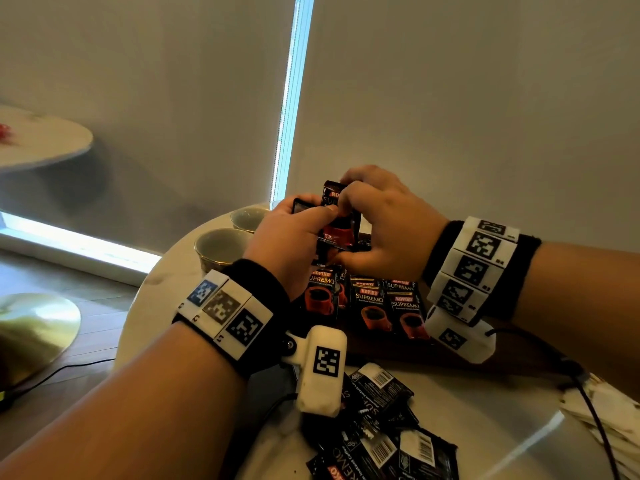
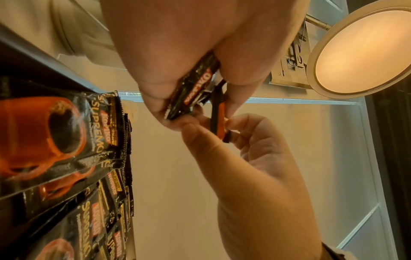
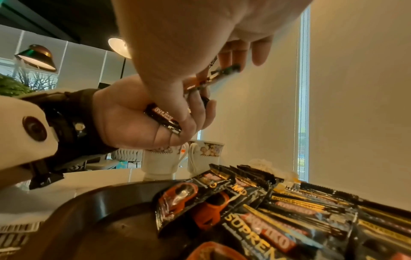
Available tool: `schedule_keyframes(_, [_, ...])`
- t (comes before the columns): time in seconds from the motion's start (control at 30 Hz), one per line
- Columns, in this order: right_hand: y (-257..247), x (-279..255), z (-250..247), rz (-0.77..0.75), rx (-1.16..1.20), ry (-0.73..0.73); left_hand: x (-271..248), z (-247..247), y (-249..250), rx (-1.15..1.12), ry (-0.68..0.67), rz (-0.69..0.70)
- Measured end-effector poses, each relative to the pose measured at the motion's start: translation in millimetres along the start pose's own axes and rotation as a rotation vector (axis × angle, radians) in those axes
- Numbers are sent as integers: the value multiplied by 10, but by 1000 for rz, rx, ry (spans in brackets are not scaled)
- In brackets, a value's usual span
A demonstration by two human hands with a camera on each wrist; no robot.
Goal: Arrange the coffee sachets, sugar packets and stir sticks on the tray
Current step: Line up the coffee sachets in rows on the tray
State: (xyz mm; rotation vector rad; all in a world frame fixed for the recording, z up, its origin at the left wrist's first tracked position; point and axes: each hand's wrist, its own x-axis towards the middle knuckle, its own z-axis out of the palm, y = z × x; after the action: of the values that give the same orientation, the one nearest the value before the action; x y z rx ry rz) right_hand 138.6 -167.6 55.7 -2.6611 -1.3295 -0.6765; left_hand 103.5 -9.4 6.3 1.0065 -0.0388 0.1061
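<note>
Pale blinds behind the tabletop [image 1: 166, 271]; my hands, left hand [image 1: 291, 237] and right hand [image 1: 384, 223], pinch coffee sachets [image 1: 337, 220] above the tray [image 3: 106, 198]. I'd worry one slips and scatters the tidy row [image 1: 367, 303].

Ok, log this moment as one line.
left hand: holds sachets | right hand: pinches coffee sachet | tray: sachets in rows

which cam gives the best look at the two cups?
Right wrist: both cups stand side-on behind the tray, floral bands and handles visible. Head view shows them from above, rims and insides only, the far one partly behind the left hand. Left wrist view doesn't show them.
</note>
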Motion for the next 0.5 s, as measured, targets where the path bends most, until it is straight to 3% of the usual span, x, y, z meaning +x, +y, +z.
schedule_keyframes(0.23, [8,31,44,-17,76,25,17,21,-20,39,9,15])
schedule_keyframes(0.37, [91,25,41,100,92,12,31,7,-8,69,86,29])
schedule_keyframes(0.43, [116,5,34,171,127,-83,56,-20,18,29,150,32])
schedule_keyframes(0.5, [99,-40,60,207,104,-268,74,-38,34,-9,175,30])
